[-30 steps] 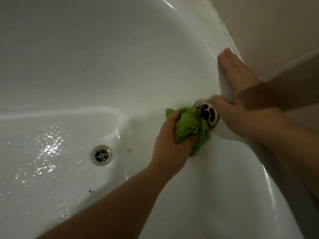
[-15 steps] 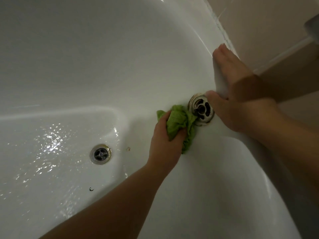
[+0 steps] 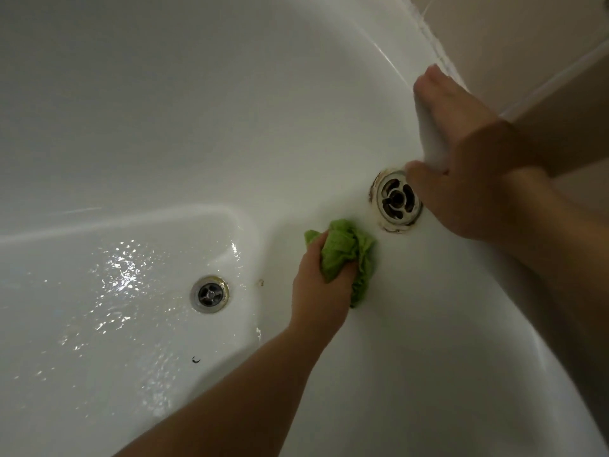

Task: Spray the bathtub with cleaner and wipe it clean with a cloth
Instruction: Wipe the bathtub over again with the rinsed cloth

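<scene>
The left hand (image 3: 321, 285) covers part of the cloth (image 3: 346, 255), and its fingertips are buried in the folds. The right hand (image 3: 461, 169) hides the overflow's (image 3: 397, 201) right edge; both forearms run out of frame.

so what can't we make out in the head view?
- Right hand: whatever white thing it grips blends into the bathtub; can't identify it.
- Overflow fitting: right edge hidden by that thumb.
- Green cloth: part hidden inside the left hand.
- Floor drain: interior too dark.
- Spray bottle: out of view.
</scene>
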